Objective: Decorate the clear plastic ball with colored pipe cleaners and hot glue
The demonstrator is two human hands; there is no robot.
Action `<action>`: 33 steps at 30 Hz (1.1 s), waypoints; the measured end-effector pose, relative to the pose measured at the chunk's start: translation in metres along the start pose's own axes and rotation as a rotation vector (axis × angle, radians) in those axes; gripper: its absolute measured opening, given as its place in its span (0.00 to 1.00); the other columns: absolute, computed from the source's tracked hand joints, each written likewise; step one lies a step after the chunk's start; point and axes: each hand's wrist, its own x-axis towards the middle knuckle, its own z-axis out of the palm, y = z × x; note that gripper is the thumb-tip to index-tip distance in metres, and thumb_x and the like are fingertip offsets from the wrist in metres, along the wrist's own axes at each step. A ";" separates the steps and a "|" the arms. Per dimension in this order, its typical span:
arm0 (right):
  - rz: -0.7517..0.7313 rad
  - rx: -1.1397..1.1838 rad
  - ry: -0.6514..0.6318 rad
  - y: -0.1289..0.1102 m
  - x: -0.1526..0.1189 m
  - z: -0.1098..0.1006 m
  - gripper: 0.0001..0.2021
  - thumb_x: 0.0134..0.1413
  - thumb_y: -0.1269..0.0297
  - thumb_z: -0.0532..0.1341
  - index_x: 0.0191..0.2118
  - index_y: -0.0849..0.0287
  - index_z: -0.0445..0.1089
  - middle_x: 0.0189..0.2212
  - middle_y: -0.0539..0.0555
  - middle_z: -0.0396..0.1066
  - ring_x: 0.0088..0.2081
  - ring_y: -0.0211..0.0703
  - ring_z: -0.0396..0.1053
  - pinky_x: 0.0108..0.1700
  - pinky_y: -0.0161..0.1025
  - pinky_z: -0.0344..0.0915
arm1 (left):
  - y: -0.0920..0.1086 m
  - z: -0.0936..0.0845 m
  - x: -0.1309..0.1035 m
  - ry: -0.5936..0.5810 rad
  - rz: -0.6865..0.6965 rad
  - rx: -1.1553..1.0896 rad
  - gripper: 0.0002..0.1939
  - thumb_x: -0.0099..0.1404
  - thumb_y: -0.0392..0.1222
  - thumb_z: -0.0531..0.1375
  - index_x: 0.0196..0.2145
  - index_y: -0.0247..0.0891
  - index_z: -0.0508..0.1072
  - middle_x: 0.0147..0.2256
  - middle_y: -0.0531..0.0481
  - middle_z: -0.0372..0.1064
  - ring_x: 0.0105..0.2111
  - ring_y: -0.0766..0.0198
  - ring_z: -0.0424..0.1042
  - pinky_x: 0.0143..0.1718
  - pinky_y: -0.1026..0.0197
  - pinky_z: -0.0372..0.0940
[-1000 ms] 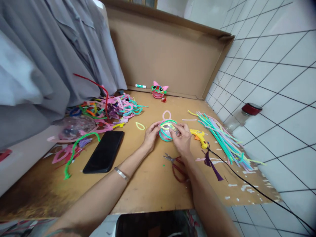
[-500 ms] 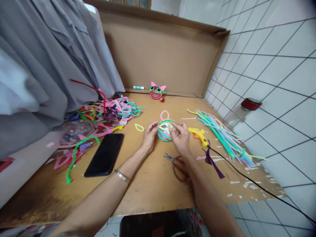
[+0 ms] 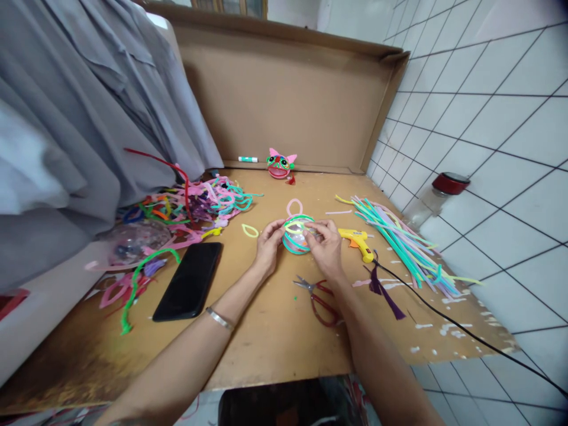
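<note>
Transparent ball (image 3: 298, 241) is held between the two hands above the work table (image 3: 266, 349); green banding runs around it. Clock positions are taken from the ball, twelve being away from the person.

Compared with the earlier frames, the camera view is slightly shifted, and the surroundings shift with it. The grip is essentially unchanged: both hands remain on the ball. The scissors (image 3: 325, 310), at five o'clock, and the yellow glue gun (image 3: 355, 236), at three, keep their places.

Left hand (image 3: 267, 245) stands at nine o'clock, fingers partly curled, fingertips against the ball's side. Right hand (image 3: 326, 245) stands at three o'clock, half closed, its thumb over the near face and its fingers at the upper right. A pale yellow loop (image 3: 291, 226) lies across the ball's upper front between the hands; whether it is fixed there cannot be told.

A pink loop (image 3: 294, 207) shows at twelve o'clock, just beside the ball; attachment is unclear. A second yellow loop (image 3: 249, 231) lies at nine o'clock, past the left hand. The black phone (image 3: 189, 283) is at eight, and the pipe-cleaner bundle (image 3: 397, 245) at three, beyond the glue gun.
</note>
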 end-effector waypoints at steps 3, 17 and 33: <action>0.014 0.023 0.000 -0.002 0.000 -0.001 0.10 0.52 0.63 0.63 0.38 0.57 0.80 0.37 0.54 0.67 0.29 0.36 0.64 0.29 0.37 0.66 | 0.001 0.001 0.000 -0.008 0.014 -0.019 0.18 0.44 0.45 0.71 0.34 0.39 0.75 0.33 0.55 0.73 0.32 0.68 0.71 0.35 0.66 0.65; -0.025 0.000 -0.041 -0.007 0.001 -0.004 0.10 0.52 0.60 0.64 0.37 0.57 0.79 0.36 0.54 0.68 0.30 0.37 0.65 0.30 0.36 0.66 | 0.001 -0.005 0.002 -0.022 0.024 -0.042 0.12 0.46 0.40 0.68 0.31 0.38 0.74 0.33 0.54 0.73 0.33 0.67 0.69 0.37 0.64 0.63; -0.033 -0.057 -0.053 -0.009 0.002 -0.005 0.11 0.53 0.60 0.62 0.39 0.58 0.78 0.37 0.53 0.64 0.30 0.38 0.64 0.29 0.37 0.67 | -0.001 -0.011 0.006 -0.132 0.101 -0.015 0.12 0.49 0.41 0.70 0.32 0.37 0.77 0.37 0.49 0.76 0.40 0.61 0.72 0.47 0.59 0.63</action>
